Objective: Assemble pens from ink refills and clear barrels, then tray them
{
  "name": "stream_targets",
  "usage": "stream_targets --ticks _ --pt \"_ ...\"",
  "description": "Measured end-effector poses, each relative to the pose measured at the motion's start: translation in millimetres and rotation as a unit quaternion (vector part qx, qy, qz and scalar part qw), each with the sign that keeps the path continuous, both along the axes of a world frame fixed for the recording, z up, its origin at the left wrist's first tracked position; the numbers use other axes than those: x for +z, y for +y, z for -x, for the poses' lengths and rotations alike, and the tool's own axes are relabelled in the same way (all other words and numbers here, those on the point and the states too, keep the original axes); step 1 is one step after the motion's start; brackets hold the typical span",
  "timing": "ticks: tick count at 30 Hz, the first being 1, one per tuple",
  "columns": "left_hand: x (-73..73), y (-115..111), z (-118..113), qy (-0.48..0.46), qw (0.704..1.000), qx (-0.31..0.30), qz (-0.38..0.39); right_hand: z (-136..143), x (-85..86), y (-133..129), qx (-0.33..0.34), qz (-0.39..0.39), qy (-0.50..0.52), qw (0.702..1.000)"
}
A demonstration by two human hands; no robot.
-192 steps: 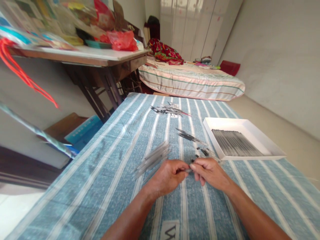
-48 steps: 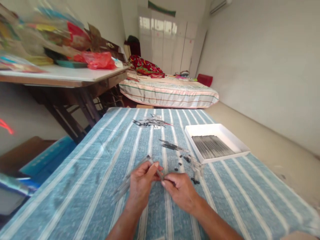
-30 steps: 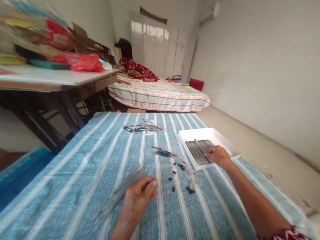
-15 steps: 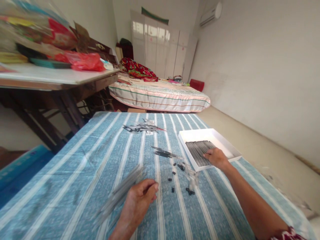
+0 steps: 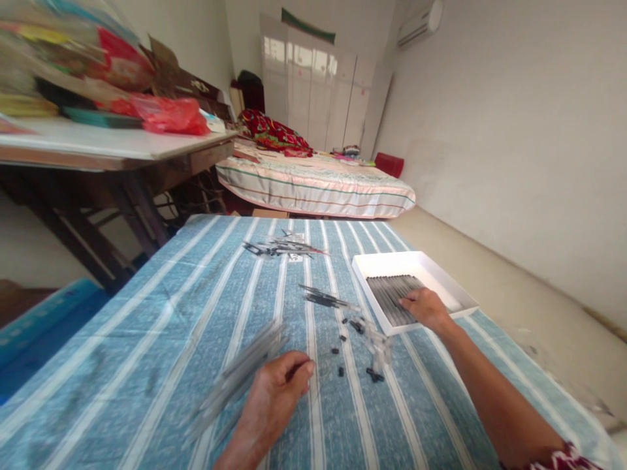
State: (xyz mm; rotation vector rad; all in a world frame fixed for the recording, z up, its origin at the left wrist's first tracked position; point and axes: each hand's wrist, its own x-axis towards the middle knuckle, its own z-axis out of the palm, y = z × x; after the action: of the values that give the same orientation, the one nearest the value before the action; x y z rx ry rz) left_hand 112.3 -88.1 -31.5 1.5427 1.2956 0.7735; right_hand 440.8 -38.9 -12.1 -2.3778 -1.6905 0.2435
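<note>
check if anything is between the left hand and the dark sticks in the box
Yes: small black pieces and a clump of clear bits lie on the cloth between the left hand and the dark sticks, plus the wall of the white box.

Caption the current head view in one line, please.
Right hand at the dark sticks in a white box, left hand over a striped cloth.

White stripes run over the blue cloth (image 5: 166,326), the box (image 5: 386,321) is plain white around dark grey sticks (image 5: 392,297), and the pale bedspread (image 5: 313,186) carries green and brown stripes below a red patterned blanket (image 5: 277,134).
</note>
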Motion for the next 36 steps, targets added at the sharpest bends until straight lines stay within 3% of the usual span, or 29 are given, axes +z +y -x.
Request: stream_targets --ticks 26,36 --pt "9.8 -7 -6 0.098 0.993 -0.051 -0.038 -6 -5.0 -7 0.016 -0.019 0.13 0.991" --pt "9.8 -8 -7 0.103 0.992 -0.061 -0.038 -6 -5.4 -8 0.008 -0.037 0.135 0.99"
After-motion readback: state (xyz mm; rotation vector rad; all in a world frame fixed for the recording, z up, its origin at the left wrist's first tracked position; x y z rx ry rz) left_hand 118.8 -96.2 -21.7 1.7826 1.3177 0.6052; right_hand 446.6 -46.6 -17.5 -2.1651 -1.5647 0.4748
